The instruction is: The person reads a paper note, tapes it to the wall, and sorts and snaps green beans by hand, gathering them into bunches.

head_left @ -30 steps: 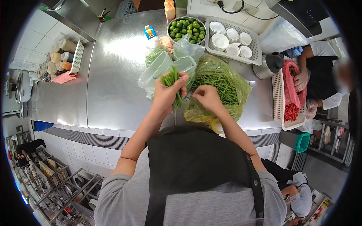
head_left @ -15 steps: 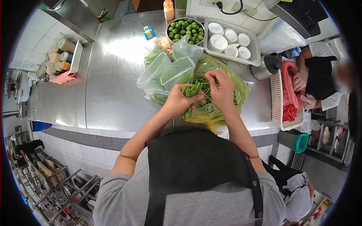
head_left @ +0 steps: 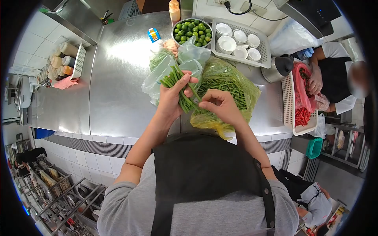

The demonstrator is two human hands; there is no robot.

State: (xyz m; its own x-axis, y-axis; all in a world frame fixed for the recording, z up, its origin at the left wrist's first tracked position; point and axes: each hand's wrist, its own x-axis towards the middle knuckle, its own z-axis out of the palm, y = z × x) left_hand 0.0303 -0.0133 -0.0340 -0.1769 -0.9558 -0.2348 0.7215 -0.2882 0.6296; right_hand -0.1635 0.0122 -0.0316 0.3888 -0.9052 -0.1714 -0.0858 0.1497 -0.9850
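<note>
A bundle of green beans (head_left: 171, 80) is gripped in my left hand (head_left: 170, 101), its thumb across the stalks and the fingers curled behind. My right hand (head_left: 223, 108) pinches the lower end of a long green bean beside that bundle, thumb against forefinger. Under and beyond my right hand lies an open yellow-green plastic bag (head_left: 251, 93), with many more green beans (head_left: 225, 89) loose inside it. Just past my left hand are clear plastic bags (head_left: 152, 83) with pale green contents showing through.
A steel bowl of small green limes (head_left: 193, 33) and a grey basket (head_left: 264, 59) of white cups stand at the back. At right are a metal jug (head_left: 277, 70) and a basket (head_left: 289, 104) of red chillies, where a co-worker's gloved hands (head_left: 316, 84) work.
My left hand has moved left, turning the bean bundle upright. My right hand has come down and left to the bundle's lower end. At lower right, another person has shifted.
</note>
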